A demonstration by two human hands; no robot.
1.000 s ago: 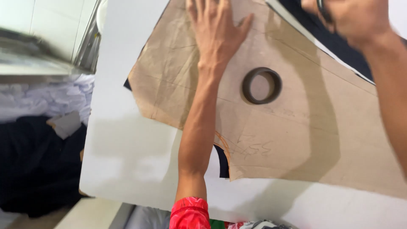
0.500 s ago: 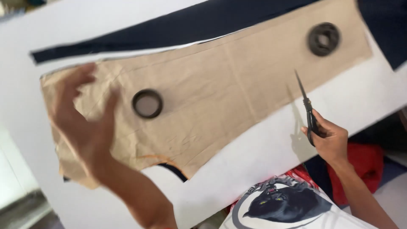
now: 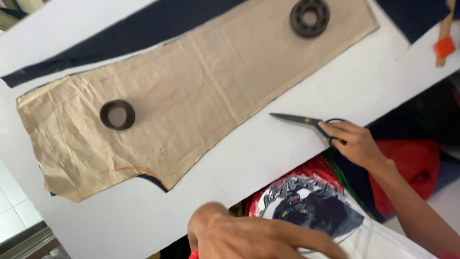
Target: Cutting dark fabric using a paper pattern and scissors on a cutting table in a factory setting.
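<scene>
Holding scissors [image 3: 306, 122] | right hand [image 3: 357, 144] grip pinching handles | blades point left

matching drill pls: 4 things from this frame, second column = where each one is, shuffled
1. scissors
2. ring weight
3. bearing weight
4. orange block

a. on the pattern paper's left part
b. in the right hand, blades flat on the white table
c. far right, by a wooden strip
d. at the paper's top end

Pairs: 1-b, 2-a, 3-d, 4-c
</scene>
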